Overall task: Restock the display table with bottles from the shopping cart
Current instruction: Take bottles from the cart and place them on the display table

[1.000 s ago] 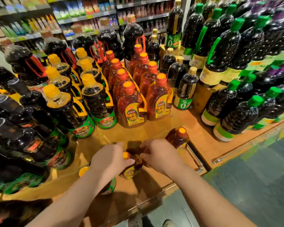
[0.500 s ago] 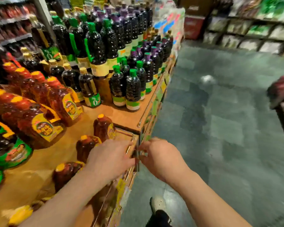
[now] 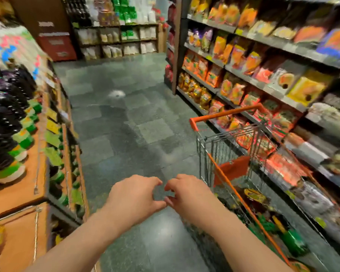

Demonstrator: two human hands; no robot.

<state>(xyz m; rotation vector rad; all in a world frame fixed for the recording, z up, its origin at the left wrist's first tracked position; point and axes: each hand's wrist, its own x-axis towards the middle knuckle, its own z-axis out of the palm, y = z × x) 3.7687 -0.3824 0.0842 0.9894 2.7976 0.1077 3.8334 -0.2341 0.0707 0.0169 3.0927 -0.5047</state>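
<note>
Nothing is held: left hand (image 3: 134,195) and right hand (image 3: 186,195) are loosely curled beside the cart (image 3: 226,114). A fetching step is judged underway; next, a bottle (image 3: 290,239) must be gripped inside it.

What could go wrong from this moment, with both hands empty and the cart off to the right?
1. The picture is smeared by motion, so a quick reach by the right hand into the shopping cart might knock its wire rim or fumble a bottle.
2. The left hand hangs near the display table; the green-capped bottles stand close to its edge and a careless swing could topple them.
3. The floor shows a darker patch, possibly wet.
</note>
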